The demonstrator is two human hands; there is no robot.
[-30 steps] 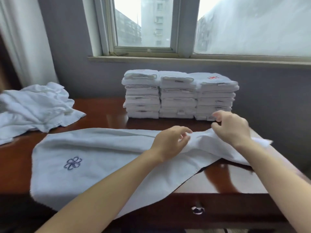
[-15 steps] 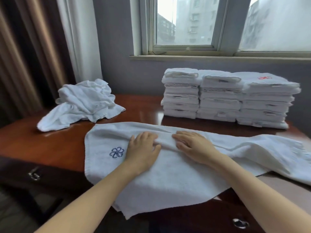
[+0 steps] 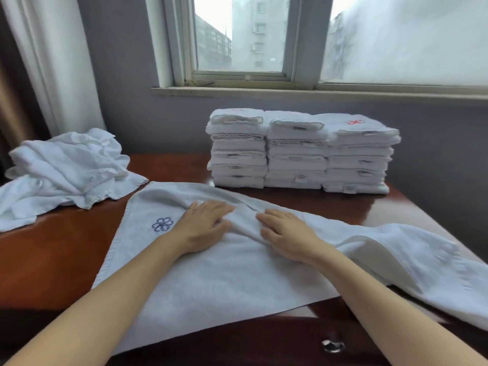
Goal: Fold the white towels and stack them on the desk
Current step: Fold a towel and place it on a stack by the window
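Spanning most of the view, the desk (image 3: 60, 260) carries everything. Across its front lies the towel (image 3: 237, 281), apparently doubled lengthwise. Its long axis runs left to right, slightly skewed. The left end points toward the heap, and the right end seems to droop past the desk's right front edge.

Behind it, by the wall, three stacks (image 3: 298, 154) of folded towels stand side by side and touching, so much of the job looks done. At far left the heap (image 3: 68, 167) of crumpled towels lies unfolded, so several are left, plus this one.

The left hand (image 3: 203, 228) and right hand (image 3: 285, 239) rest flat on the towel's middle, near each other. Their fingers are straight and barely spread, pressing beside a ridge of cloth and gripping nothing. A blue emblem (image 3: 162, 224) shows just left of the left hand.
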